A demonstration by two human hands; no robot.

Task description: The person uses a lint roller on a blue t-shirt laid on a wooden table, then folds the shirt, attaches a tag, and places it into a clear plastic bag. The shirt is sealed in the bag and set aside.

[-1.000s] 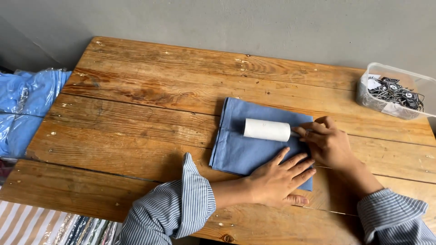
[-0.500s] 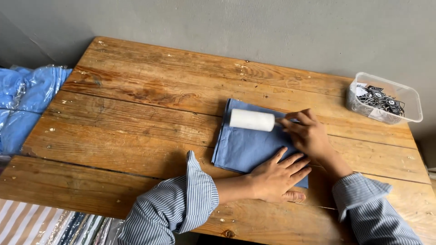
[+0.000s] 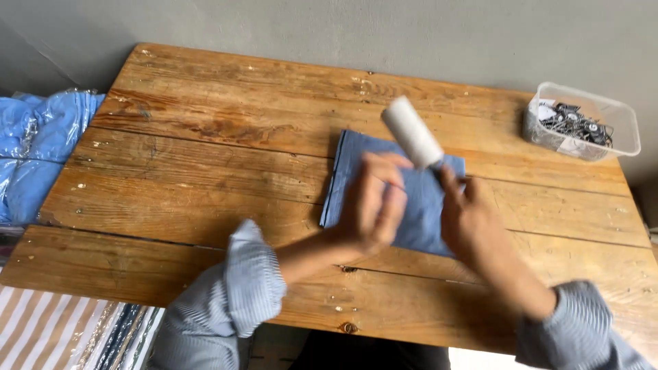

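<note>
A folded blue cloth [image 3: 425, 199] lies flat on the wooden table [image 3: 205, 157], right of the middle. My right hand [image 3: 469, 219] grips the handle of a white lint roller [image 3: 411, 132] and holds it tilted up above the cloth's far edge. My left hand [image 3: 373, 202] is raised off the cloth, fingers spread and blurred, close beside the roller's handle and holding nothing. Both arms wear blue striped sleeves.
A clear plastic tub [image 3: 582, 123] with several small dark items stands at the table's far right corner. Blue garments in plastic bags [image 3: 34, 151] lie left of the table. A striped fabric [image 3: 75, 336] sits below the near left edge.
The roller was lying on the cloth under my right hand; now it is lifted and tilted up. My left hand has come up off the cloth toward the roller.
</note>
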